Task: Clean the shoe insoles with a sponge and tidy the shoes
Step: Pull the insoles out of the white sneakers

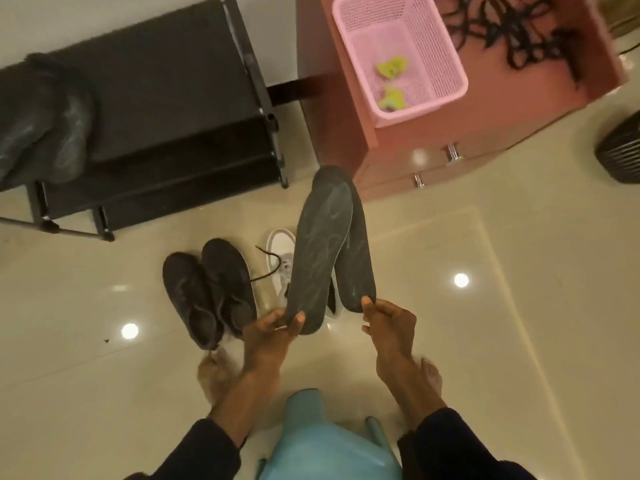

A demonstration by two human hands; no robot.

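Head view: Two dark grey insoles are held upright at the centre of the frame, above a glossy cream floor (485, 341). The heel of the left insole (318, 251) is pinched between the thumb and fingers of the left hand (273, 332). The heel of the right insole (360, 268) is pinched by the fingertips of the right hand (388, 323). Both toes are pointed toward 12 o'clock, and the right insole is partly covered by the left one, on which pale scuff marks are seen.

On the floor at 9 o'clock from the hands, a pair of black shoes (211, 289) is set side by side. Just beside them, a white shoe (278, 251) is partly hidden behind the left insole.

A black shoe rack (166, 133) is seen at 10 o'clock, with a dark bag (41, 123) resting on it. At 1 o'clock, a pink basket (398, 57) is placed on the reddish surface (433, 133) of a cabinet. Yellow-green items (391, 67), too blurred to identify, are seen inside the basket, and tangled black cords (502, 29) are spread beside it.
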